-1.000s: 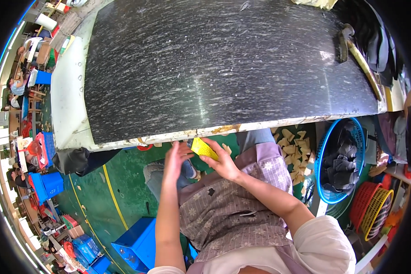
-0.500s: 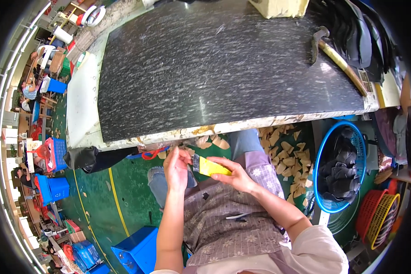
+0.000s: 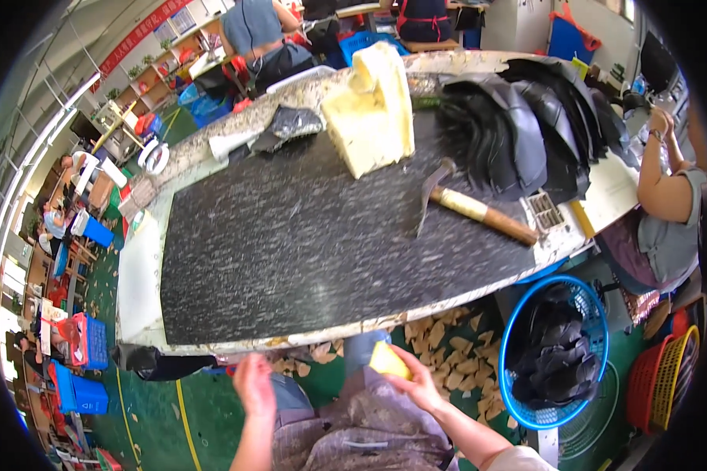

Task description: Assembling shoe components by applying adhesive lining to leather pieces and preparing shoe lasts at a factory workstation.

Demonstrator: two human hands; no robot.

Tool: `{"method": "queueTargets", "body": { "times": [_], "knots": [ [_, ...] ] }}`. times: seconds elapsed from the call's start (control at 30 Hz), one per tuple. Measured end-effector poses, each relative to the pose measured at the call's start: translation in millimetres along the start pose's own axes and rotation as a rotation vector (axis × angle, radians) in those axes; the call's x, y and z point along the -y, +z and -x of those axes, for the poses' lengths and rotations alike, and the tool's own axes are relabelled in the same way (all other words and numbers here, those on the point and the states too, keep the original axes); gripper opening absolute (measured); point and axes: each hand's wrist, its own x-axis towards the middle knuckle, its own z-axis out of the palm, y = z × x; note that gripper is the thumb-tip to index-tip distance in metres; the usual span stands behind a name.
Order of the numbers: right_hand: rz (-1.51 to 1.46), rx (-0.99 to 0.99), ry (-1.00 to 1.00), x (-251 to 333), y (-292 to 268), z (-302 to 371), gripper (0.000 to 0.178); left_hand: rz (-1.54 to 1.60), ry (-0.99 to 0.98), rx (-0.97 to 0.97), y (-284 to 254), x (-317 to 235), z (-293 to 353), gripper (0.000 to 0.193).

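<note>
In my right hand (image 3: 421,386), low over my lap, is a flat bright yellow piece (image 3: 389,362). Fingers and thumb close around its right end; its kind cannot be made out. My left hand (image 3: 255,386) is apart from it, raised just below the table edge, its fingers smeared by motion. Both hands are on the near side of the dark speckled table top (image 3: 291,251). A hammer (image 3: 479,212) with a wooden handle lies on that top, beyond my right hand. Behind the hammer, dark curved pieces (image 3: 518,129) lie in stacks.
A pale yellow foam block (image 3: 373,118) stands on the table, beside a crumpled black piece (image 3: 287,128). At right, a blue basket (image 3: 509,345) holds black pieces. Tan scraps (image 3: 456,361) litter the green floor. Another person (image 3: 672,212) sits at the right.
The view has tilted up, showing more of the table's far side and other people. My left hand has moved away from the yellow piece, which stays in my right hand.
</note>
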Motion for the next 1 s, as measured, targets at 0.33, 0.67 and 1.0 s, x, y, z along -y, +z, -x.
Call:
{"method": "queueTargets", "body": {
  "times": [0.33, 0.67, 1.0],
  "knots": [
    [0.028, -0.406, 0.597, -287, -229, 78, 0.021, -1.156, -0.444, -0.139, -344, 134, 148, 0.074],
    [0.564, -0.776, 0.685, -200, -237, 7, 0.023, -1.108, -0.795, 0.428, -313, 256, -18, 0.064],
    [0.951, -0.941, 0.637, -149, -163, -4, 0.025, -1.206, -0.843, 0.824, -305, 188, -132, 0.057]
  ]
}}
